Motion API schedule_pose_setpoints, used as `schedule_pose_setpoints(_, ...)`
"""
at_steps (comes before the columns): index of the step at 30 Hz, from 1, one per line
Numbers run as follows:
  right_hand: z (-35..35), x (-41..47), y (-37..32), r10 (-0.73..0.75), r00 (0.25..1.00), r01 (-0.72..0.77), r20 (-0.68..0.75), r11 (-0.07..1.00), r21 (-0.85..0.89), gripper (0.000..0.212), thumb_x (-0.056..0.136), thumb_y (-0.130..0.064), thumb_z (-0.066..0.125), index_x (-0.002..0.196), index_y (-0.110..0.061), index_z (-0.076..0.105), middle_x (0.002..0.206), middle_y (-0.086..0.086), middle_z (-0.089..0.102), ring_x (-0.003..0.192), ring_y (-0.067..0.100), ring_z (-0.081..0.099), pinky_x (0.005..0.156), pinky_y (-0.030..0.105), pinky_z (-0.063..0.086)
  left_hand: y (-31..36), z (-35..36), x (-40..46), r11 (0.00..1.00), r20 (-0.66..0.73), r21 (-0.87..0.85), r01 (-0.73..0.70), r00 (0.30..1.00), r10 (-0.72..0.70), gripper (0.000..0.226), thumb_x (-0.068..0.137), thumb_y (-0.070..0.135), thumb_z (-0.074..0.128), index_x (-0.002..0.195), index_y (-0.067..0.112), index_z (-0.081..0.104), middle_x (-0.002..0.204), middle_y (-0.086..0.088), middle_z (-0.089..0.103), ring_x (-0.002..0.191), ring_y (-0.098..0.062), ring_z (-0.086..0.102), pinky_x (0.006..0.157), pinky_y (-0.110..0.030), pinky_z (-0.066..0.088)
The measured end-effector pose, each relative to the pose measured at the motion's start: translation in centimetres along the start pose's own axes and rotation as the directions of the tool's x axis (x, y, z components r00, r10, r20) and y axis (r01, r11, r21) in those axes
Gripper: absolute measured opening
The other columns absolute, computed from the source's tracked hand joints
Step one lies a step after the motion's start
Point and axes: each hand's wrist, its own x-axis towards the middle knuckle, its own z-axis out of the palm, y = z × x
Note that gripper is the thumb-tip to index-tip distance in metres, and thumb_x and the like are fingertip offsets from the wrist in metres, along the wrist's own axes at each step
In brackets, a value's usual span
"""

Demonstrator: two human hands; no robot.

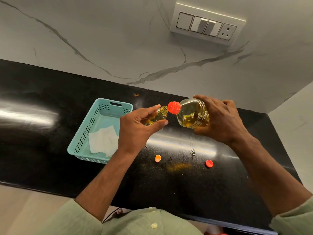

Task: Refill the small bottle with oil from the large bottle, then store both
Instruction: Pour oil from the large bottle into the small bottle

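Note:
My left hand [137, 126] grips the small clear bottle [158, 116] above the black counter, its uncapped threaded neck pointing right. My right hand [221, 119] holds the large oil bottle [193, 114] tilted on its side, and its red spout [174, 107] touches the small bottle's mouth. Yellow oil fills part of both bottles. An orange cap [157, 158] and a red cap [209, 163] lie loose on the counter below the hands.
A teal plastic basket [101, 106] with white paper [103, 141] inside stands on the counter left of my hands. A marble wall with a switch panel [206, 26] rises behind. A side wall closes off the right end. Small oil smears mark the counter [179, 167].

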Motion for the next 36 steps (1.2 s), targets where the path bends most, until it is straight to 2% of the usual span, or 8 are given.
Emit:
schedule_pose_setpoints(9,-0.5,0.0,-0.1,-0.010,1.000,0.011,0.003,0.999,-0.040,0.104,0.065,-0.050,0.090,0.152,-0.030,0.037,0.144,0.002,0.059,0.130,0.028,0.056,0.103,0.047,0.032,-0.1,-0.1,-0.4,1.000,0.005,-0.006,0.001,1.000,-0.001,0.053,0.071,0.029,0.089,0.121,0.020,0.073,0.102,0.015,0.076,0.093,0.001,0.072,0.083,-0.010,0.053)
schedule_pose_setpoints(16,-0.8,-0.2,0.1,-0.019,1.000,0.020,0.020,0.998,-0.057,0.105,0.065,-0.051,0.090,0.152,-0.029,0.037,0.147,0.003,0.057,0.133,0.029,0.054,0.104,0.049,0.032,-0.4,0.0,-0.7,1.000,-0.002,0.011,-0.012,1.000,0.012,0.053,0.071,0.034,0.088,0.120,0.021,0.074,0.102,0.021,0.074,0.095,0.002,0.071,0.084,-0.009,0.052)
schedule_pose_setpoints(25,-1.0,-0.3,-0.1,-0.032,0.999,0.034,0.024,0.997,-0.069,0.104,0.066,-0.051,0.091,0.152,-0.028,0.038,0.147,0.004,0.057,0.132,0.031,0.055,0.103,0.049,0.032,-0.7,-0.1,-0.9,1.000,0.000,0.015,-0.026,1.000,0.026,0.052,0.072,0.034,0.088,0.121,0.021,0.073,0.102,0.020,0.075,0.095,0.001,0.072,0.083,-0.011,0.054)
schedule_pose_setpoints(36,-1.3,-0.4,-0.3,-0.039,0.998,0.044,0.040,0.993,-0.107,0.105,0.064,-0.053,0.090,0.152,-0.028,0.038,0.146,0.005,0.058,0.131,0.032,0.056,0.103,0.049,0.032,-0.8,-0.2,-1.5,0.999,0.002,0.018,-0.033,0.999,0.033,0.053,0.073,0.039,0.085,0.121,0.023,0.073,0.102,0.023,0.072,0.095,0.003,0.070,0.081,-0.006,0.051)
